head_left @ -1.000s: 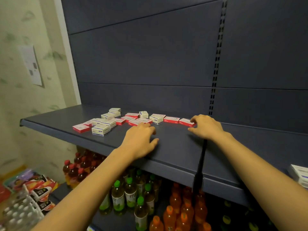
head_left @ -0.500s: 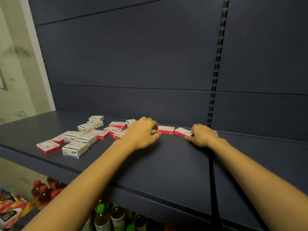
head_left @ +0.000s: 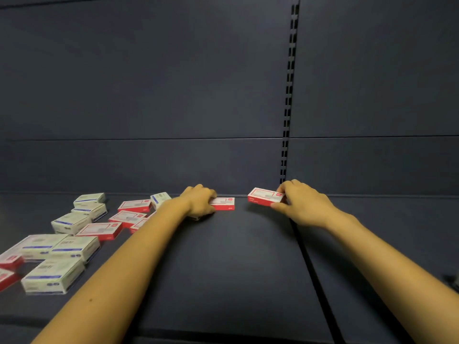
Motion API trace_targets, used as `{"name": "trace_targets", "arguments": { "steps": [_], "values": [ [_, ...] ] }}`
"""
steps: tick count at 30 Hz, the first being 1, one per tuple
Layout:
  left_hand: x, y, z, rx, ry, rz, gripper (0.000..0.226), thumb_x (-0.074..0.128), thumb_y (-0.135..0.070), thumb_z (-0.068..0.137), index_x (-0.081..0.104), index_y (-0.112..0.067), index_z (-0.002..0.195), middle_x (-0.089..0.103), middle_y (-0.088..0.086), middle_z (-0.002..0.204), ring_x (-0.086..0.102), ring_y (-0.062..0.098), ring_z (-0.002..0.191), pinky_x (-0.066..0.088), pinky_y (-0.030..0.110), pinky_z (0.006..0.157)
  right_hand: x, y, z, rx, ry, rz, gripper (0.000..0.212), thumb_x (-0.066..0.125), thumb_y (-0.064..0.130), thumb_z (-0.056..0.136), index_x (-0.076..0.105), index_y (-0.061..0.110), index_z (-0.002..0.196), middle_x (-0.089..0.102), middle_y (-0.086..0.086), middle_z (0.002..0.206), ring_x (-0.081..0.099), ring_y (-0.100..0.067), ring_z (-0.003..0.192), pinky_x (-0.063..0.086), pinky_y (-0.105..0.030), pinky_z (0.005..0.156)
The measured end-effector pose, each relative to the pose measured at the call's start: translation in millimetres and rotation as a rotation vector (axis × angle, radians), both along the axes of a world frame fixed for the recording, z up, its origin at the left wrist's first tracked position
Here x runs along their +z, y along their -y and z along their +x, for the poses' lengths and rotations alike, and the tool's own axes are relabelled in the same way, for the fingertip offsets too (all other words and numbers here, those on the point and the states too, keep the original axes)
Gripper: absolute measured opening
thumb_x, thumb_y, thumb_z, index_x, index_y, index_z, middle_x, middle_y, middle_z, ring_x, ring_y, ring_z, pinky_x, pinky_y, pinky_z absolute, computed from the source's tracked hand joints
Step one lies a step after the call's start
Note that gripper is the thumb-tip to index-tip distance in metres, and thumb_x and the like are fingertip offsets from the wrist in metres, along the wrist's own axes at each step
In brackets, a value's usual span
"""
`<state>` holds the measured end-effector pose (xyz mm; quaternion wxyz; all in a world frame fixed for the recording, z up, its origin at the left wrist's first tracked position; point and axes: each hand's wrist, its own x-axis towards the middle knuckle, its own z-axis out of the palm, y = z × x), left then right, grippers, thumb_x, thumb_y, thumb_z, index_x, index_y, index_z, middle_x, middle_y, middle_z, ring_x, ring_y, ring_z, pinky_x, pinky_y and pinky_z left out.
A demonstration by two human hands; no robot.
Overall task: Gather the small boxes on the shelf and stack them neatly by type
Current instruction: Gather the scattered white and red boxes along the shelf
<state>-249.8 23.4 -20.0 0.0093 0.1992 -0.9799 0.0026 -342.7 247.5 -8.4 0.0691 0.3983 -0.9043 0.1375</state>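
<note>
Small boxes lie scattered on a dark shelf (head_left: 236, 269). My right hand (head_left: 301, 203) pinches a red-and-white box (head_left: 264, 196) by its right end, tilted slightly off the shelf near the back wall. My left hand (head_left: 200, 203) rests curled over the left end of another red-and-white box (head_left: 224, 203) that lies flat. To the left lie several more red boxes, such as a flat red box (head_left: 100, 230), and several white boxes with blue stripes, such as a large white box (head_left: 53, 276) near the front.
The dark back panel carries a slotted upright (head_left: 288, 95). A seam (head_left: 313, 276) between shelf boards runs from under my right hand toward the front edge. A blurred object (head_left: 452, 281) shows at the far right edge.
The view has moved closer and higher over the shelf. My right hand has taken hold of the rightmost red box and raised it a little. My left hand has settled on the neighbouring red box.
</note>
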Motion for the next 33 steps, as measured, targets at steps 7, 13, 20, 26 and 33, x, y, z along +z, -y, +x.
{"name": "trace_targets", "arguments": {
  "steps": [7,13,20,26,33],
  "values": [
    [10.0,7.5,0.1,-0.192,-0.126,0.108,0.035,0.060,-0.031,0.087,0.053,-0.013,0.116,0.055,0.007,0.121,0.050,0.022,0.107,0.042,0.032,0.090,-3.8,-26.5,17.9,-0.087,-0.035,-0.070,0.043,0.051,0.045,0.089,0.044,0.020,0.124,0.047,0.000,0.127,0.047,-0.017,0.114,0.038,-0.032,0.077],
    [30.6,-17.2,8.1,-0.451,-0.272,0.298,0.035,0.067,-0.022,0.082,0.059,-0.011,0.114,0.062,0.004,0.116,0.058,0.017,0.102,0.048,0.032,0.093,-8.7,-66.0,37.8,-0.174,-0.083,-0.153,0.043,0.052,0.043,0.090,0.043,0.022,0.126,0.048,0.002,0.129,0.048,-0.015,0.113,0.040,-0.028,0.076],
    [43.2,-83.3,-2.4,-0.679,-0.354,0.464,0.036,0.069,-0.022,0.080,0.061,-0.013,0.114,0.065,-0.002,0.109,0.063,0.010,0.094,0.050,0.010,0.078,-1.1,-136.6,61.8,-0.289,-0.219,-0.188,0.039,0.050,0.043,0.091,0.043,0.024,0.124,0.046,0.003,0.128,0.044,-0.015,0.116,0.037,-0.029,0.077],
    [48.1,-162.7,-19.3,-0.816,-0.365,0.496,0.034,0.068,-0.026,0.080,0.060,-0.019,0.113,0.062,-0.011,0.103,0.061,0.003,0.092,0.048,0.004,0.077,6.7,-212.4,71.0,-0.383,-0.205,-0.185,0.038,0.051,0.042,0.091,0.044,0.024,0.124,0.047,0.003,0.128,0.046,-0.016,0.116,0.043,-0.033,0.083],
    [43.9,-260.7,-40.3,-0.866,-0.395,0.524,0.035,0.068,-0.030,0.080,0.059,-0.021,0.113,0.061,-0.011,0.102,0.060,0.004,0.088,0.048,0.005,0.073,12.5,-320.6,72.6,-0.441,-0.181,-0.178,0.039,0.052,0.039,0.090,0.045,0.022,0.125,0.048,0.002,0.126,0.047,-0.016,0.114,0.047,-0.039,0.089]
  ]
}}
